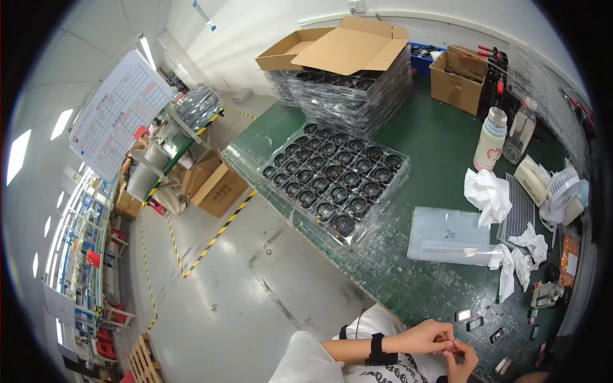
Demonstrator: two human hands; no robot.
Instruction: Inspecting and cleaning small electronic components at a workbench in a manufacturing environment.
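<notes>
"Where are the person's hands?"

"Low in the view, at the near edge of the green table (pixel 399 274). The left hand (pixel 433 337), with a black band (pixel 378 348) around its wrist, meets the right hand (pixel 463 361) at the fingertips."

"Spread or closed?"

"Fingers curled in and drawn together, as in a pinch — whether anything small sits between them, one cannot tell."

"What lies closest to them?"

"Small flat pieces on the table, just beyond and to the right: one with a pale face (pixel 463 315), a dark one (pixel 474 323) next to it, another dark one (pixel 497 335) further right."

"And past those?"

"Crumpled tissues (pixel 488 198), partly by a keyboard (pixel 513 214), and a pale folder (pixel 440 223) lying flat. A small white fan (pixel 563 186) stands at the right."

"The clear tray?"

"The tray (pixel 378 214) lies well apart from the hands, toward the table's left edge, with black round parts (pixel 325 209) in rows."

"Further back?"

"A pale bottle (pixel 490 142) beside a clear bottle (pixel 520 131); then a stack of clear trays (pixel 351 105) with an open cardboard box (pixel 351 48) on top — and, across the floor, a whiteboard (pixel 121 108)."
</notes>
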